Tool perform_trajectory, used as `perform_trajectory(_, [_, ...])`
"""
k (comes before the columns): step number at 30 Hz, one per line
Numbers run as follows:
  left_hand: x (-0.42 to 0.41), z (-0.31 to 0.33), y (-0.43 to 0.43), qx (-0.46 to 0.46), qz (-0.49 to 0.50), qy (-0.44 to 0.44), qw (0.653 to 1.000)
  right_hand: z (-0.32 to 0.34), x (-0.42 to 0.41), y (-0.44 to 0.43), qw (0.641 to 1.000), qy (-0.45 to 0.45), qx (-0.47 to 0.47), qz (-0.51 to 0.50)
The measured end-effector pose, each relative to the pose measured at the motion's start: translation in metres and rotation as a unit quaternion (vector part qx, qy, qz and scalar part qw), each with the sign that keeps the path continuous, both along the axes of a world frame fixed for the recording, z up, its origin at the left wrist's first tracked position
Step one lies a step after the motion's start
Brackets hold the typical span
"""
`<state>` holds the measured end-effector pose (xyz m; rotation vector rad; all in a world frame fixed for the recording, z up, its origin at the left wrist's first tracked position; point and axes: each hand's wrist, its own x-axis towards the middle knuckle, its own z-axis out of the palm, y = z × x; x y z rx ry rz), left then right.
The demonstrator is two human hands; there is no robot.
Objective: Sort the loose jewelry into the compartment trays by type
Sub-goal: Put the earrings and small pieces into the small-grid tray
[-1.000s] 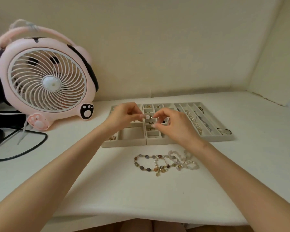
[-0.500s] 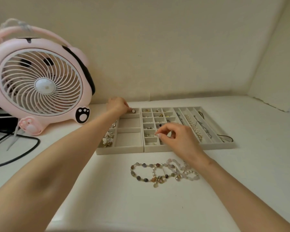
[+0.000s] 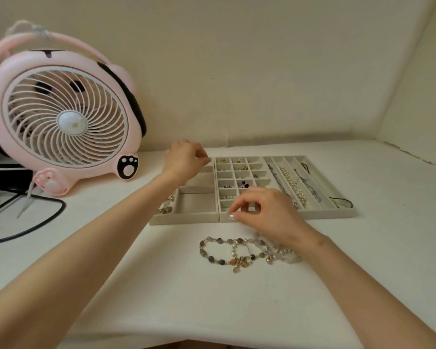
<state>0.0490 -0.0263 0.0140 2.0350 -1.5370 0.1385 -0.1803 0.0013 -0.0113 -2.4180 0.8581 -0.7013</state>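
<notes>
Three grey compartment trays stand side by side. The left tray (image 3: 186, 219) has larger compartments, the middle tray (image 3: 228, 174) a grid of small cells with earrings and charms, and the right tray (image 3: 337, 213) long slots holding chains and a pearl strand (image 3: 293, 183). My left hand (image 3: 184, 161) reaches to the left tray's back compartment, its fingertips pinched on a small pale jewelry piece. Over the middle tray's front cells, my right hand (image 3: 264, 212) has thumb and index curled close together; whether they hold anything is hidden. Loose beaded bracelets (image 3: 227, 253) lie on the table in front of the trays.
A pink desk fan (image 3: 63, 122) stands at the back left, with a black cable (image 3: 35, 222) looping across the white table (image 3: 161, 285). A wall runs behind the trays and another closes the right side. The table's front edge is near me.
One second ago both hands pinched one small piece above the middle tray. My left hand has since moved to the left tray's back compartment, and my right hand has dropped to the middle tray's front cells.
</notes>
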Motion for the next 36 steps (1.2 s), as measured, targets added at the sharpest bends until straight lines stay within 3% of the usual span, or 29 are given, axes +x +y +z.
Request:
perform_trajectory(7, [-0.036, -0.006, 0.061, -0.041, -0.141, 0.027, 0.989, 0.021, -0.012, 0.008, 0.99, 0.137, 0.002, 0.033])
perform_trajectory(11, [-0.046, -0.012, 0.083, -0.04, -0.151, 0.018, 0.987, 0.022, -0.017, 0.014, 0.973, 0.224, -0.024, 0.047])
perform_trajectory(17, [-0.054, -0.019, 0.099, -0.013, -0.198, 0.05, 0.979, 0.026, -0.033, 0.007, 0.987, 0.159, -0.015, 0.009])
perform_trajectory(22, [-0.063, -0.024, 0.103, -0.005, -0.232, 0.023, 0.972, 0.024, -0.041, 0.005, 0.975, 0.22, -0.021, -0.008])
perform_trajectory(29, [-0.076, -0.028, 0.103, 0.013, -0.293, -0.002, 0.956, 0.018, -0.038, 0.003, 0.973, 0.23, -0.006, -0.014])
perform_trajectory(32, [-0.085, -0.025, 0.102, 0.038, -0.298, 0.039, 0.953, 0.021, -0.042, 0.001, 0.985, 0.162, 0.054, -0.009])
perform_trajectory(36, [-0.1, -0.019, 0.098, 0.08, -0.303, 0.199, 0.928, 0.031, -0.045, 0.001, 0.984, -0.019, 0.175, 0.04])
